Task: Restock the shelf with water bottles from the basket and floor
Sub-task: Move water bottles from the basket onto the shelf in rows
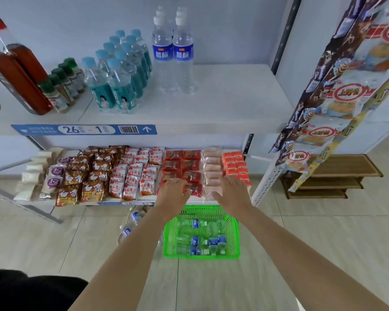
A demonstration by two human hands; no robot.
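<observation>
A green plastic basket (168,240) stands on the floor and holds several water bottles (195,241) with blue labels lying on their sides. Two more bottles (130,224) lie on the floor to its left, partly under the lower shelf. On the white upper shelf (222,102) stand several tall water bottles (173,55) with blue labels. My left hand (173,190) and my right hand (230,189) reach forward above the basket's far rim, in front of the lower shelf, fingers spread and holding nothing.
Teal-labelled bottles (112,86), green-capped bottles (61,86) and red sauce bottles (20,72) fill the upper shelf's left. Snack packets (130,173) cover the lower shelf. Hanging snack strips (337,97) and a low wooden rack (332,176) are at the right.
</observation>
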